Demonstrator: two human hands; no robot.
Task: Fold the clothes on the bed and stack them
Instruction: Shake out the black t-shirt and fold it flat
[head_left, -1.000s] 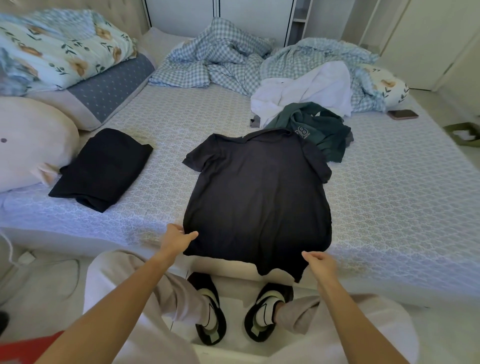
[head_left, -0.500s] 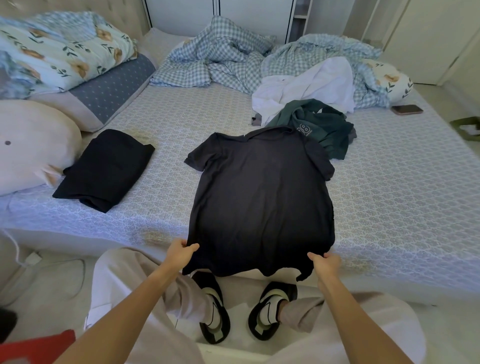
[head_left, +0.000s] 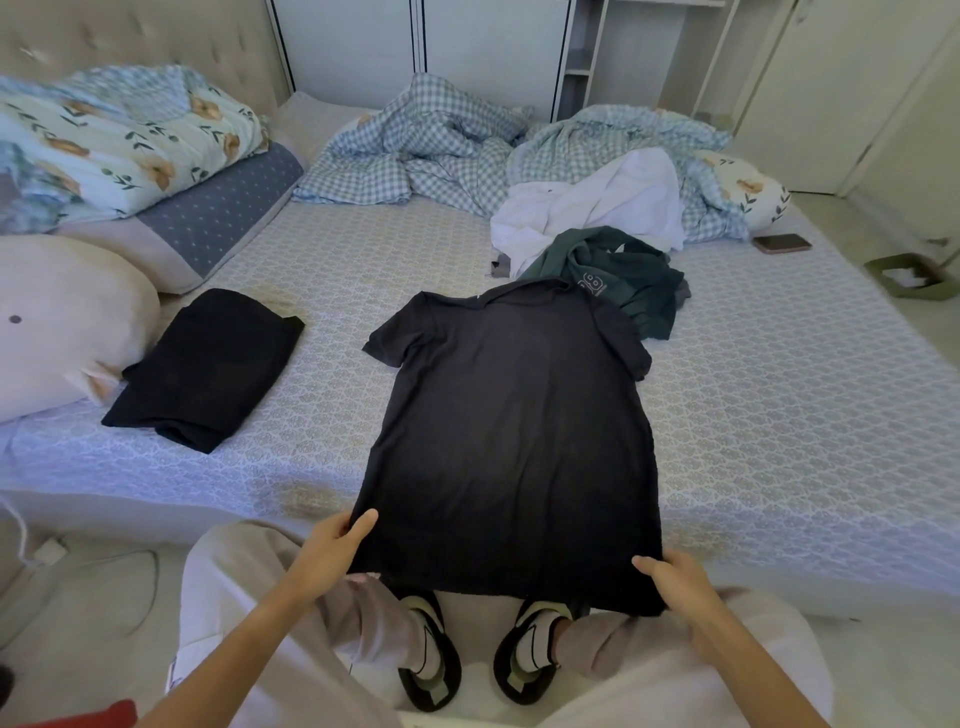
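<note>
At the headboard end we note a floral quilt (head_left: 119, 145) lying on a grey dotted pillow (head_left: 208, 223); a cream cushion (head_left: 62, 322) sits just beside the pillow, nearer the bed edge. A blue checked duvet (head_left: 431, 156) lies rumpled along the far side of the patterned sheet (head_left: 779, 415). A floral pillow (head_left: 753, 195) rests at the duvet's right end, with a phone (head_left: 782, 242) near it on the sheet. On the floor right of the bed we see a green tray (head_left: 906, 275). White wardrobe doors (head_left: 483, 47) stand behind.
</note>
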